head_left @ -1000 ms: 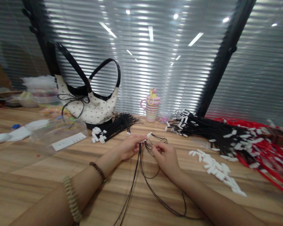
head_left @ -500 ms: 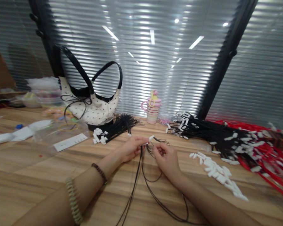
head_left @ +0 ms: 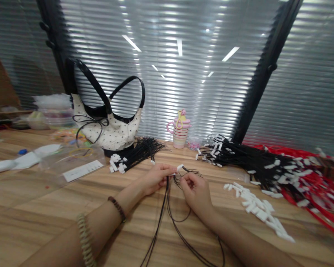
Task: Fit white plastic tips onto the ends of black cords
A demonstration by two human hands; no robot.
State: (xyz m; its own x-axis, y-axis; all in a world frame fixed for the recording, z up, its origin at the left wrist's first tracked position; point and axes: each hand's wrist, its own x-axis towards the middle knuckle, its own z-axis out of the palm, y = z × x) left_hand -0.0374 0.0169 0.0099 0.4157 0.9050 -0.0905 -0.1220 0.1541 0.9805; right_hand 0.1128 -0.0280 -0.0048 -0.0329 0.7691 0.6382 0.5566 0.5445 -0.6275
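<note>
My left hand point(head_left: 158, 179) pinches a small white plastic piece point(head_left: 180, 167) and the black cords point(head_left: 164, 202) near it, over the middle of the table. The cords hang down from the fingers and loop towards the table's near side. Just to the right, my right hand point(head_left: 196, 188) is closed, thumb against forefinger, at the thin black cord ends point(head_left: 193, 171); the exact spot it grips is too small to make out. Right of that hand lies a loose pile of white plastic pieces point(head_left: 257, 207).
Behind my left hand lies a bundle of black cords with white ends point(head_left: 139, 150). A spotted handbag point(head_left: 114, 131) and a striped pink mug point(head_left: 180, 133) stand at the back. More black cords point(head_left: 239, 157) and red straps point(head_left: 317, 189) are heaped right. A clear plastic bag point(head_left: 55, 167) lies left.
The view has tipped up slightly, so everything sits a little lower. Both hands keep nearly the same pose, pinched close together at the cords.
</note>
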